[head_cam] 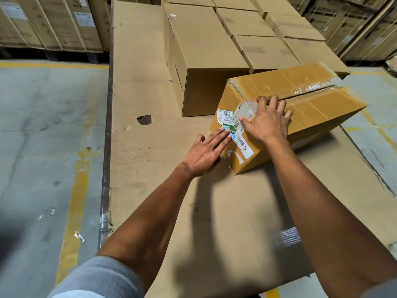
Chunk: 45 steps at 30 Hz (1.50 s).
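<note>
Judged step: squaring up and shoving into line. Lying skewed on the flat brown cardboard sheet (150,82), toward its right side: taped tan cardboard box (311,108), just beside the front plain brown carton (206,61) of the stacked rows; contact there impossible to tell.

Pressed flat against the labelled near end, fingers straight: left hand (206,153), fingertips on a small blue-green sticker (226,128). Clamped over the top near edge, fingers bent on the lid, thumb down the end face: right hand (268,123).

Next, probably: swing the near end round until parallel with the row, then slide up flush.

Open sheet to the left and nearer the wearer; torn hole (144,120) well left. Right sheet edge close under the far corner, grey concrete floor (43,125) beyond. No room for drifting right.
</note>
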Tool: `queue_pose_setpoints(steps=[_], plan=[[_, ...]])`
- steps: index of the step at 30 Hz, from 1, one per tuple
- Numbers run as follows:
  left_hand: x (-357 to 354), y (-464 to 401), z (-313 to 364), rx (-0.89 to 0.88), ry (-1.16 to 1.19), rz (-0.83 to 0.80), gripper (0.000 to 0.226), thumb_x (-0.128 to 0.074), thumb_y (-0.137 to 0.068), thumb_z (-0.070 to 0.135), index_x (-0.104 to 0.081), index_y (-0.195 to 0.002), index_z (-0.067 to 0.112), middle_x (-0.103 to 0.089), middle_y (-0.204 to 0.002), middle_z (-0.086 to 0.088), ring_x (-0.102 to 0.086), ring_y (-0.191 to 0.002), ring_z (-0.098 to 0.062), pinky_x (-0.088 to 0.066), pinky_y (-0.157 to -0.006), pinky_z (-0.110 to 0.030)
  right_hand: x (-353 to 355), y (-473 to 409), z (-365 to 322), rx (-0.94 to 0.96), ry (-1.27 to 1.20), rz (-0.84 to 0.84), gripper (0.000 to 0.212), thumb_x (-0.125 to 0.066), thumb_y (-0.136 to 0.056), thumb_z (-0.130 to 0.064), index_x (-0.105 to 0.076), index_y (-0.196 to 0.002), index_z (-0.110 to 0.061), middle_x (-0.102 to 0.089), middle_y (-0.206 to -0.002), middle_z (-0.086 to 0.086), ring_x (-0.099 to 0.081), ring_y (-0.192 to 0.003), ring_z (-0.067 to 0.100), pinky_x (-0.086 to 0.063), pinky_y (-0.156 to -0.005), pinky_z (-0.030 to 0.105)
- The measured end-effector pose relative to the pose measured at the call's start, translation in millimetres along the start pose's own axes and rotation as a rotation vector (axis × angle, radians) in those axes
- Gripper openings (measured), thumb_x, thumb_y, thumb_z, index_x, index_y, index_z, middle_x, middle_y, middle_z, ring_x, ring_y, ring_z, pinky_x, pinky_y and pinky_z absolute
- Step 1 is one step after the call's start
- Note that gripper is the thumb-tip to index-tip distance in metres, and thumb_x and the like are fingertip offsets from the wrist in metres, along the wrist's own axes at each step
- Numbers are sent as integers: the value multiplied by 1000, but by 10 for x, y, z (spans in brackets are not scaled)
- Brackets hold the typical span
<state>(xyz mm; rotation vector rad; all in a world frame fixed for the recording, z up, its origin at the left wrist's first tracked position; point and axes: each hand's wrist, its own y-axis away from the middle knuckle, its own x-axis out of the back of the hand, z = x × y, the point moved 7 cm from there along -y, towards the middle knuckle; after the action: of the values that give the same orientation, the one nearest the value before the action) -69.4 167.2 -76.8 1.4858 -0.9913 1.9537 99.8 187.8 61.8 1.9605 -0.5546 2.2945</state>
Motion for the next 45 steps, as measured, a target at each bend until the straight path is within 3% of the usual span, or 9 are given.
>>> queue_pose_setpoints(steps=[6, 11, 19, 28, 34, 41, 45], plan=[[12, -109, 10, -17, -6, -13, 78, -62, -99, 37, -35, -167, 10, -35, -175, -11, -37, -158, -32, -55, -82, -45, 1, -3, 2, -1, 6, 21, 81, -64, -86, -72, -46, -141, -14, -47, -141, 19, -46, -127, 40, -40, -99, 53], [-65, -167, -7, -54, -45, -26, 78, -58, -104, 37, -27, -171, 10, -27, -179, -13, -31, -162, -32, -53, -87, -42, -5, -17, -4, -2, 11, 32, 84, -64, -85, -74, -46, -141, -15, -47, -140, 19, -47, -126, 40, -41, -98, 53], [-103, -179, -43, -80, -76, -20, 76, -50, -107, 37, -21, -173, 11, -17, -181, -10, -19, -167, -27, -48, -82, -38, 6, -26, -21, -3, 29, 20, 83, -66, -84, -74, -45, -140, -16, -47, -140, 18, -47, -126, 39, -41, -98, 53], [-85, -210, -52, -101, -57, 3, 80, -52, -106, 44, -23, -172, 11, -21, -181, -8, -22, -167, -23, -58, -84, -37, 44, 3, -49, -2, 30, 11, 81, -68, -83, -69, -45, -138, -15, -47, -140, 18, -46, -126, 39, -41, -97, 53], [-57, -251, -1, -77, -30, 5, 73, -36, -109, 47, -30, -170, 9, -32, -177, -11, -27, -165, -26, -61, -89, -41, 79, 30, -72, -24, 78, 12, 99, -64, -74, -87, -46, -139, -15, -47, -139, 18, -48, -123, 39, -43, -94, 51], [-64, -242, 8, -74, 31, 12, 76, -22, -107, 49, -25, -172, 8, -28, -179, -10, -25, -166, -26, -63, -94, -44, 61, 33, -153, 5, 149, -95, 113, -90, -59, -71, -38, -143, -16, -42, -145, 17, -45, -129, 39, -45, -98, 55], [-74, -224, 3, -73, 65, 14, 76, -21, -107, 49, -26, -171, 8, -28, -178, -11, -25, -166, -25, -63, -94, -44, 85, 65, -181, 9, 181, -74, 116, -93, -56, -70, -39, -142, -14, -43, -144, 18, -46, -129, 40, -46, -97, 56]])
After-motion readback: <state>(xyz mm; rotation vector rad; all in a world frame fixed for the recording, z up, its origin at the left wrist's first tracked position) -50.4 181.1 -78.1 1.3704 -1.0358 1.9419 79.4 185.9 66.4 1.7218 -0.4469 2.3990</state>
